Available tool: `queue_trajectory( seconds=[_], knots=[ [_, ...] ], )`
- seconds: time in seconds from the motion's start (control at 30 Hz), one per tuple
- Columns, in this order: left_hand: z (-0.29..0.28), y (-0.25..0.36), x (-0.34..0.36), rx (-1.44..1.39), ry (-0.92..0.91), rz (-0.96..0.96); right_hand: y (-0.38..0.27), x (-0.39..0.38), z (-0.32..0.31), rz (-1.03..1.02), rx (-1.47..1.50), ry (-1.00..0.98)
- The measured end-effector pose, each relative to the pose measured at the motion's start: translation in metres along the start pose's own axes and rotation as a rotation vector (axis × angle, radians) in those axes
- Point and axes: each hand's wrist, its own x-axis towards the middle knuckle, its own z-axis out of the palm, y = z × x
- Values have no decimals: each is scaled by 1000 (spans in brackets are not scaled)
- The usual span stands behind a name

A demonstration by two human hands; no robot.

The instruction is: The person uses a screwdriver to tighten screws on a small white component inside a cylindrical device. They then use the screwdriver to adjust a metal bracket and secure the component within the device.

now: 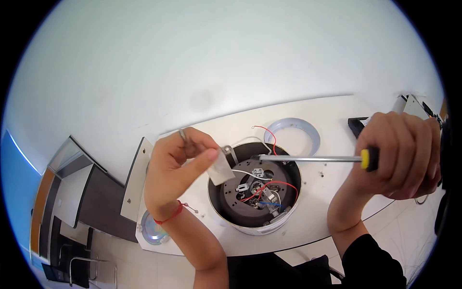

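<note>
My left hand [178,171] is closed, pinching a small whitish packet [219,172] at the upper left rim of a round housing. My right hand [395,156] grips a screwdriver [313,159] by its black and yellow handle, the shaft held horizontally over the housing with the tip pointing left. Inside the open housing [252,230] lies a dark round plate [231,197] with white connectors, fittings and red, white and blue wires. A loose red wire [269,130] rises above the back rim. Whether the screwdriver tip touches anything I cannot tell.
The housing stands on a white table [327,111], with a pale ring [316,137] behind it and a shiny disc [151,227] at the left. A black tray [357,124] is at the back right. A white wall rises behind. Desk units and a chair [72,265] stand at the left.
</note>
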Motion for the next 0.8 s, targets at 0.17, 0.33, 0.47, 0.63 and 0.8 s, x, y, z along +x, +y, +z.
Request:
queue_trajectory(
  seconds=[0.17,0.33,0.47,0.63,0.8],
  knots=[
    [-13,-21,1,-248,-29,229,-16,4,-9,69,-168,64],
    [-17,-22,9,-634,-26,464,-24,-1,-17,103,-358,121],
    [-37,-27,-7,-185,-473,4,-29,0,-19,162,-415,81],
    [-13,-29,14,-94,-598,-252,-24,-1,-17,226,-448,47],
    [14,-42,29,-23,-617,-337,-22,5,-14,370,-473,-60]
  ],
)
